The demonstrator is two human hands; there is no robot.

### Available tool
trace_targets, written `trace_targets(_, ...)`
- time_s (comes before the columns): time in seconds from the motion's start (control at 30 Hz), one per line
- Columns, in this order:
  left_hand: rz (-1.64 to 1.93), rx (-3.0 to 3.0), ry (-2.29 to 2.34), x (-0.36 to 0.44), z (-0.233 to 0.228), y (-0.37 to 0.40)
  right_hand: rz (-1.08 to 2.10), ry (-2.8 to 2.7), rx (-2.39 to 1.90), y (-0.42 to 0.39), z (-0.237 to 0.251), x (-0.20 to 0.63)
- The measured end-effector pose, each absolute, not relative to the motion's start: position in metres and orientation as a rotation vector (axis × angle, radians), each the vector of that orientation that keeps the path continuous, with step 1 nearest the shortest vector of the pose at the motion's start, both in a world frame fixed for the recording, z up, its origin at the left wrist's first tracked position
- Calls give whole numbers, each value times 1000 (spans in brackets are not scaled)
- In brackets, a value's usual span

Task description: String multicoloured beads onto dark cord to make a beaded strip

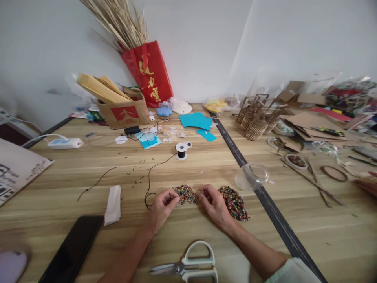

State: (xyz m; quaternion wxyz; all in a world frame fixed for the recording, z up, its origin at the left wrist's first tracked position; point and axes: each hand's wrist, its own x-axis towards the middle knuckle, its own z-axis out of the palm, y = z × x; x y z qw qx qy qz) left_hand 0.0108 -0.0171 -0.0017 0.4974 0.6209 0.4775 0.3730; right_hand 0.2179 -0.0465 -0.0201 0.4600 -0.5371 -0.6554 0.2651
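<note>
My left hand (163,205) is at the left edge of a loose pile of small multicoloured beads (186,194), thumb and forefinger pinched together. My right hand (214,204) is on the pile's other side, its fingers also closed in a pinch. Whatever lies between the fingertips of either hand is too small to make out. Beside my right wrist lies a coiled heap of strung-looking multicoloured beads (235,203). Black cord (149,179) runs from a white spool (182,151) down to a loop by my left hand. White-handled scissors (188,265) lie in front of me.
A black phone (73,247) and folded white tissue (113,205) lie left. Clear plastic container (256,175), twigs (312,179) and small bamboo baskets (255,125) are right. A box (123,112) and red bag (150,74) stand behind. Another person's hand (366,184) shows at right.
</note>
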Motion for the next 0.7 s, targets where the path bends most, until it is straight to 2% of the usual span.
trace_targets(0.3, 1104, 1406, 1191, 9, 5, -16, 371, -1955, -1420, -51, -21, 219)
trace_targets(0.43, 1010, 1311, 1160, 11, 3, -18, 254, -2046, -1461, -54, -19, 217)
trace_targets(0.7, 694, 1457, 1025, 14, -3, -21, 259, -2103, -1450, -55, -16, 215)
